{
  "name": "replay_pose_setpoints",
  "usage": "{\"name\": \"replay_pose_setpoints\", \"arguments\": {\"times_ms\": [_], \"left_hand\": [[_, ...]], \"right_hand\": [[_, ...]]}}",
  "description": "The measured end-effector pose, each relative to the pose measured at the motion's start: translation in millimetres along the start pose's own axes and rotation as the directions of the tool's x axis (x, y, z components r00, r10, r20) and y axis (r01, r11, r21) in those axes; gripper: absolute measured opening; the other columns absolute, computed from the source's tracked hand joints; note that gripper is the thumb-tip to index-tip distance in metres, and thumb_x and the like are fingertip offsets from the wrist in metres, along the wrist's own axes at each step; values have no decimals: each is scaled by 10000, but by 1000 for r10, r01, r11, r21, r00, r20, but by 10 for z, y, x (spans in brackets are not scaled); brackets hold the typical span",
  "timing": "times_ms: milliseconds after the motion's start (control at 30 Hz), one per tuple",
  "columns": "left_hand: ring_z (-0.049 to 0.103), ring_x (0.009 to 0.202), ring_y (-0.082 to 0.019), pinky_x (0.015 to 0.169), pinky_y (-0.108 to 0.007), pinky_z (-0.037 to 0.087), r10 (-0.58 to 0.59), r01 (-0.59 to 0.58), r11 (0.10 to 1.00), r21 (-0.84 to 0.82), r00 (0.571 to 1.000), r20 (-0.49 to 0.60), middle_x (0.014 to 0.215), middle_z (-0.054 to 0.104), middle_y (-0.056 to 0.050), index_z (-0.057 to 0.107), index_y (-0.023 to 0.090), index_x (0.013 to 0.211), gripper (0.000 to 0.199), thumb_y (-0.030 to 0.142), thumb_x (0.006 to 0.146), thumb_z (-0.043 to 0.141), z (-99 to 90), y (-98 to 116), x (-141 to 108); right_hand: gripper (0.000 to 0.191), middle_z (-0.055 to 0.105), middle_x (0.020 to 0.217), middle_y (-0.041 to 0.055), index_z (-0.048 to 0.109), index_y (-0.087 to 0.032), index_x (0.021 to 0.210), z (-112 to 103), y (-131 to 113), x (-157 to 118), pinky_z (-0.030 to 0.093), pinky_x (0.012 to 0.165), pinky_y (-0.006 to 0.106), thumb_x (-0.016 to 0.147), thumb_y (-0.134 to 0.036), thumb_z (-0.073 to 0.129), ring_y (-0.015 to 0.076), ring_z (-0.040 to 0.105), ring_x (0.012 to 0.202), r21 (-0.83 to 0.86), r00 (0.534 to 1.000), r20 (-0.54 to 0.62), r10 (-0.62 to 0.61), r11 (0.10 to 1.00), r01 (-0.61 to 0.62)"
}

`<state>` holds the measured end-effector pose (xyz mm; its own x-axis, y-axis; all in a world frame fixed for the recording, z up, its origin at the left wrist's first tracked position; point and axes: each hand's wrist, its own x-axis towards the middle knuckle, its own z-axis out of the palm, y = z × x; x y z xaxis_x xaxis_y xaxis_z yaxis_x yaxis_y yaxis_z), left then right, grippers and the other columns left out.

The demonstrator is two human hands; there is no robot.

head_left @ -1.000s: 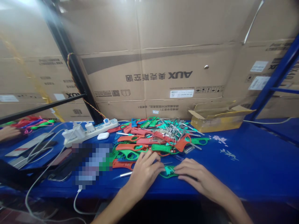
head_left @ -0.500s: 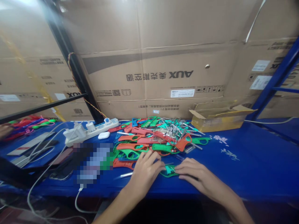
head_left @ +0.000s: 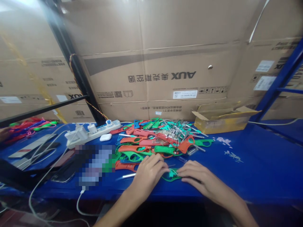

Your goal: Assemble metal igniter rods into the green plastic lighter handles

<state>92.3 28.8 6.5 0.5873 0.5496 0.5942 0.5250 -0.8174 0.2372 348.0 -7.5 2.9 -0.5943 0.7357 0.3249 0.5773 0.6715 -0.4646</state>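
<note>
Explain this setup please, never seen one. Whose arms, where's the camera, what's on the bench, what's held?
No machine here: these are a person's bare left hand and right hand. Every picture comes from one camera worn on that person's head, looking forward and down.

Between the fingertips is a green casing with a teal insert; both hands hold it.

On the blue tabletop lies a pile of orange, red and green casings, apparently for trigger lighters, with teal parts and metal tubes. Around it: an open cardboard box, a white power strip and small pink pieces.
</note>
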Motion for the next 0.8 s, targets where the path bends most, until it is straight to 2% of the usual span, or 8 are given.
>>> {"name": "replay_pose_setpoints", "arguments": {"times_ms": [200, 367, 533, 800], "left_hand": [[619, 858, -185, 770, -321, 458, -88, 81, 994, -71, 991, -98, 950, 653, -30, 680, 197, 989, 191, 286, 1074, 534, -37, -22, -13], [607, 902, -209, 789, -363, 425, -78, 79, 997, 21, 997, -23, 981, 672, -34, 692, 218, 969, 224, 340, 1074, 536, -66, -26, -62], [569, 914, -226, 787, -376, 399, -27, 20, 995, 103, 998, 63, 981, 673, -39, 659, 198, 962, 237, 251, 1095, 469, -63, -1, -68], [539, 917, -234, 801, -381, 382, -21, 15, 995, 94, 998, 63, 990, 647, -52, 641, 195, 965, 237, 205, 1089, 438, -95, 30, -55]], "right_hand": [[205, 749, 1196, 5, 697, -268, 1169, -11, -13, 6, 423, 1095, 368, 1062, -352, 544, 174, 667, 1114, -3, 1000, -1, 14, 1000, -14], [204, 745, 1203, 6, 697, -268, 1170, -15, -23, 6, 409, 1103, 353, 1063, -347, 542, 168, 664, 1113, 4, 1000, -2, 19, 1000, -19], [200, 743, 1204, 1, 694, -273, 1175, -20, -33, 12, 403, 1110, 354, 1062, -345, 547, 167, 658, 1119, 17, 999, 5, 36, 999, -36], [212, 746, 1174, 28, 706, -259, 1144, -12, -25, 0, 416, 1109, 393, 1067, -345, 529, 190, 664, 1107, 47, 999, 0, 38, 998, -37]]}}
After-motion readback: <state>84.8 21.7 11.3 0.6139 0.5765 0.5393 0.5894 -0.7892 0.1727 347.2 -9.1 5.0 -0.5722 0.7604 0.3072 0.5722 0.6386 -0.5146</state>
